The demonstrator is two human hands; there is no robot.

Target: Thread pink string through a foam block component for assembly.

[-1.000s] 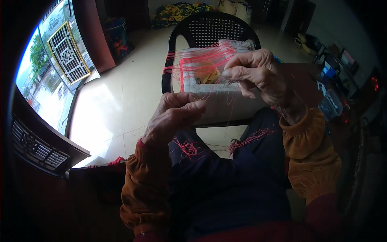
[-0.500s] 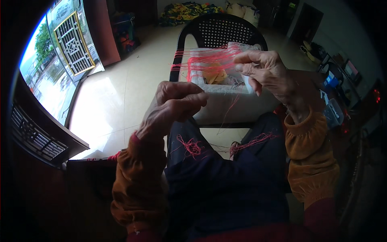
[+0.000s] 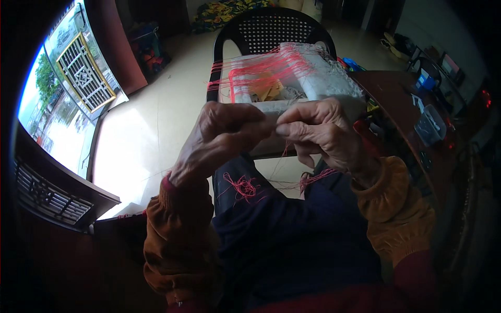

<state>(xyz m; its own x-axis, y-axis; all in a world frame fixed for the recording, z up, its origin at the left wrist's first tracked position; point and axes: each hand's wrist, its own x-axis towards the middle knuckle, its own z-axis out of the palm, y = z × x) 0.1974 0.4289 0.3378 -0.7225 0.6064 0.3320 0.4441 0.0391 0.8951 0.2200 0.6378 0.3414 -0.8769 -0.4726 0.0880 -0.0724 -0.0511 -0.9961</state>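
My left hand (image 3: 224, 135) and my right hand (image 3: 321, 130) meet fingertip to fingertip above my lap, both closed in a pinch. A thin red thread (image 3: 285, 148) hangs below the place where they meet; its upper end is hidden by the fingers. Beyond them, many pink-red strands (image 3: 261, 73) are stretched across a whitish foam frame (image 3: 326, 75) resting on a black plastic chair (image 3: 224, 39). A loose tangle of red thread (image 3: 241, 187) lies on my left thigh. More red strands (image 3: 321, 177) run over the right thigh.
On the right stands a dark reddish table (image 3: 383, 86) with a clear plastic box (image 3: 430, 125) and a blue item (image 3: 425, 81). An open door with a metal grille (image 3: 86, 73) is at the left. A patterned cloth heap (image 3: 224, 15) lies at the back.
My right hand has come down and left from beside the foam frame to meet the left hand. The view has shifted slightly, showing more of the foam frame's right side.
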